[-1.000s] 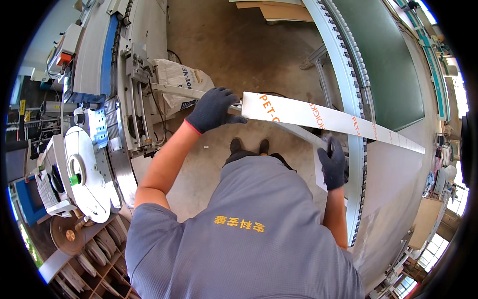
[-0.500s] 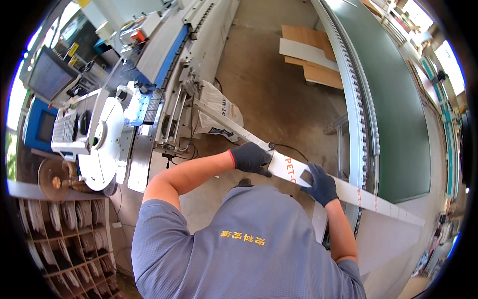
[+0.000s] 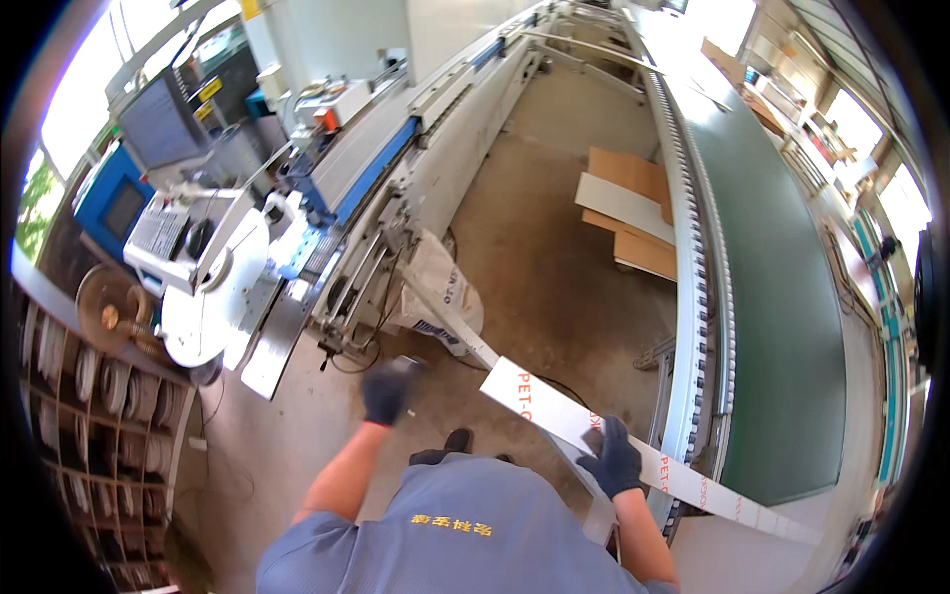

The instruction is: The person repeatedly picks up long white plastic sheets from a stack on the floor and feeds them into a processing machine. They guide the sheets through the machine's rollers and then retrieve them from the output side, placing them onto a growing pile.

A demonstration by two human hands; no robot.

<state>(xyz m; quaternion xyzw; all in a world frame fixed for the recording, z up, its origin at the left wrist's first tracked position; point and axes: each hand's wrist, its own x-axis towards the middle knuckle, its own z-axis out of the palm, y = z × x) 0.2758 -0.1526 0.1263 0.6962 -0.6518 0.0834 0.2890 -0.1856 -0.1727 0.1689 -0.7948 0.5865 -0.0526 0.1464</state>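
Note:
A long white panel strip (image 3: 556, 412) with orange print lies slantwise in front of me, its far-left end near a narrow pale support bar (image 3: 447, 315). My right hand (image 3: 612, 458), in a dark glove, is closed around the strip near its middle. Away from the strip, to its left, my left hand (image 3: 389, 392) is in the air, also in a dark glove. Motion smears its fingers, so whether it holds anything cannot be made out.
A long machine (image 3: 341, 297) with a metal table edge runs along the left. On the right stretches a green conveyor belt (image 3: 767, 297) beside a roller rail (image 3: 708, 267). A white sack (image 3: 440, 287), stacked boards (image 3: 633, 203) and a rack of edging rolls (image 3: 119, 396) stand around.
My left hand has let go of the strip and moved left, away from it. My right hand still grips the strip. The view has tilted up and turned.

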